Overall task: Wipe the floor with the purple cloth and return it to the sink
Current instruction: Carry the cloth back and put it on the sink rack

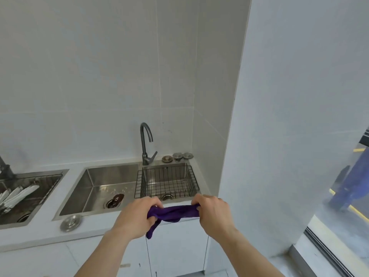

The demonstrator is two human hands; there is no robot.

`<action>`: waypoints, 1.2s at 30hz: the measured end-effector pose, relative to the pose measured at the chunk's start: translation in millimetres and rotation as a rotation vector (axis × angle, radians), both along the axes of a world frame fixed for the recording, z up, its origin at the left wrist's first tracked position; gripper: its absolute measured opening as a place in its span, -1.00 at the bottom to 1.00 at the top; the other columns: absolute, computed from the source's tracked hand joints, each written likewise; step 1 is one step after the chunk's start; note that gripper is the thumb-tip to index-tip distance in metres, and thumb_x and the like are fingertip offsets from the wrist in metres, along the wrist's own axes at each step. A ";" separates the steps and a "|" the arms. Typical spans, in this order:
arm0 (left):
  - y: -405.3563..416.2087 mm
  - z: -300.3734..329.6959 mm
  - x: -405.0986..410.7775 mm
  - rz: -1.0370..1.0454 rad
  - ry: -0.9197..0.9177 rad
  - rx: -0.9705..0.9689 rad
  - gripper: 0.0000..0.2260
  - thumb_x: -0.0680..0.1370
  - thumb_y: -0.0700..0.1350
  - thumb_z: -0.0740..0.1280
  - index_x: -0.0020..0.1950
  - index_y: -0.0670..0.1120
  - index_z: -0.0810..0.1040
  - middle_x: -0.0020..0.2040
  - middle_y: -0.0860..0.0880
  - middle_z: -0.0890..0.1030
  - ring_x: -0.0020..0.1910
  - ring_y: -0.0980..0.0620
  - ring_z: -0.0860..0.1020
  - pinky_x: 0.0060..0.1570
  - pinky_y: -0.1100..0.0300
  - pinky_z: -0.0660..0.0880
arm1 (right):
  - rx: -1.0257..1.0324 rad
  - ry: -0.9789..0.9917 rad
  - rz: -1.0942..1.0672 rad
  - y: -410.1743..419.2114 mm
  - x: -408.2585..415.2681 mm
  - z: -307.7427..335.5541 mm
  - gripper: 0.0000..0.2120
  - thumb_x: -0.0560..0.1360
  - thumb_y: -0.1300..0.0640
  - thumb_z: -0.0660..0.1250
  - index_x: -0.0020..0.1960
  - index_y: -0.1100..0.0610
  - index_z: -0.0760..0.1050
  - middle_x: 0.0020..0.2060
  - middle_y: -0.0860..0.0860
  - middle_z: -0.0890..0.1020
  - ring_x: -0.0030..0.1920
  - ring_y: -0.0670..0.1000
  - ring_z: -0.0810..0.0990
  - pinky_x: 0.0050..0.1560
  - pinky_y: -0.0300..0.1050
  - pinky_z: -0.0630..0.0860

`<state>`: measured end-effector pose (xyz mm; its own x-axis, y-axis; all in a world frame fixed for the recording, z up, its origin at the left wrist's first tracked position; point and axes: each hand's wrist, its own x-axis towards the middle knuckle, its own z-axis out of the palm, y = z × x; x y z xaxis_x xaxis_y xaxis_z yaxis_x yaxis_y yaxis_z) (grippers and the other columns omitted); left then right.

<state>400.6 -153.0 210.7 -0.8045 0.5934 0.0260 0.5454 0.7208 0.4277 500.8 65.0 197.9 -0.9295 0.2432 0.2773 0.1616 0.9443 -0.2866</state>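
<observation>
My left hand (137, 214) and right hand (212, 211) each clench an end of the purple cloth (172, 213), stretched between them just before the counter's front edge, by the sink (111, 176), forearms extended.

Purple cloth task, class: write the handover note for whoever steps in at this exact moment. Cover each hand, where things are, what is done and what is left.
Left hand: shut on one end of the purple cloth.
Right hand: shut on the other end; the cloth is stretched between both hands, one tail hanging below the left.
Position: the cloth is held in front of the counter edge, just short of the sink with the wire basket in its right side.
Done: cannot tell from this view whether the floor has been wiped.
Left: the cloth is not yet in the sink.
</observation>
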 end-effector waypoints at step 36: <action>61.6 -47.5 -308.4 0.051 0.120 0.068 -0.66 0.50 -0.08 0.42 0.16 0.26 0.43 0.04 0.28 0.57 0.00 0.09 0.60 -0.03 0.11 0.57 | -0.013 0.040 0.044 58.8 -310.4 -21.1 -0.74 0.53 0.26 0.32 0.12 -0.06 0.54 -0.06 -0.07 0.68 -0.10 0.08 0.62 -0.15 -0.06 0.48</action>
